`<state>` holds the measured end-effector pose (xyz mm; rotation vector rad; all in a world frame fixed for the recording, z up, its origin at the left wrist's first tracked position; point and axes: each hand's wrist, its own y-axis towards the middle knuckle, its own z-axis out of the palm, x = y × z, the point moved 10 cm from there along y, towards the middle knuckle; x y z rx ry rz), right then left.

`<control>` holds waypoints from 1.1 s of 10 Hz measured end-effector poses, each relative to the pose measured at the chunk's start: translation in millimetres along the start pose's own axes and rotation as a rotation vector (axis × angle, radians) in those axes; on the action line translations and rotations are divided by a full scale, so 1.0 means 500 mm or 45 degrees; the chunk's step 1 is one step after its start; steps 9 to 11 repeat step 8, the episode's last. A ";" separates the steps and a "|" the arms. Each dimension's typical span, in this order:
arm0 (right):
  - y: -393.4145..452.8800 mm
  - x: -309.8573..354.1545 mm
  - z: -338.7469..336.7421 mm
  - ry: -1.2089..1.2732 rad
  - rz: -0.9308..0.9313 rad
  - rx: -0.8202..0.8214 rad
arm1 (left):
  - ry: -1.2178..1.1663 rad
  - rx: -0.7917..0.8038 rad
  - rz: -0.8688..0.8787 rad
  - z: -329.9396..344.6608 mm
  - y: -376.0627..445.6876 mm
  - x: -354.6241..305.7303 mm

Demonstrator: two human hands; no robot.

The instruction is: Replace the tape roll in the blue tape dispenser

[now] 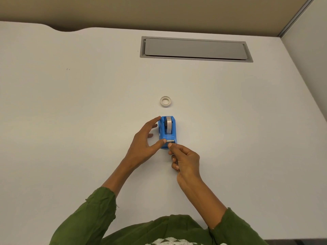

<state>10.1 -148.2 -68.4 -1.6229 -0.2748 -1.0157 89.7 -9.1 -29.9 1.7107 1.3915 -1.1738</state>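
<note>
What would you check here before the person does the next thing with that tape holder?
1. Blue plastic tape dispenser upright on the white desk: ok.
2. Left hand steadying its side: ok, fingertip and thumb touch it.
3. Right hand at the cutter end, fingers curled: ok; whether it pinches tape: cannot tell.
4. Roll seated in the dispenser: ok.
5. Loose white tape ring beyond the dispenser, untouched: ok; whether new or spent: cannot tell.

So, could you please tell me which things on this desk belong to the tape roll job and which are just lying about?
Part of the job:
- blue tape dispenser, touched by the left hand
- tape roll seated in the dispenser
- loose tape roll lying flat beyond it
- right hand, fingers at the cutter end

Just there:
- grey cable hatch set in the desk
</note>
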 end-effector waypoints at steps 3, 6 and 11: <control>0.000 0.004 -0.003 -0.060 -0.030 -0.090 | -0.001 0.016 -0.010 -0.002 0.005 0.006; 0.007 -0.008 -0.008 -0.130 0.041 -0.090 | -0.059 -0.001 -0.048 -0.001 -0.001 0.008; -0.008 0.004 -0.040 -0.168 0.050 -0.011 | -0.127 -0.040 -0.112 -0.013 -0.006 -0.001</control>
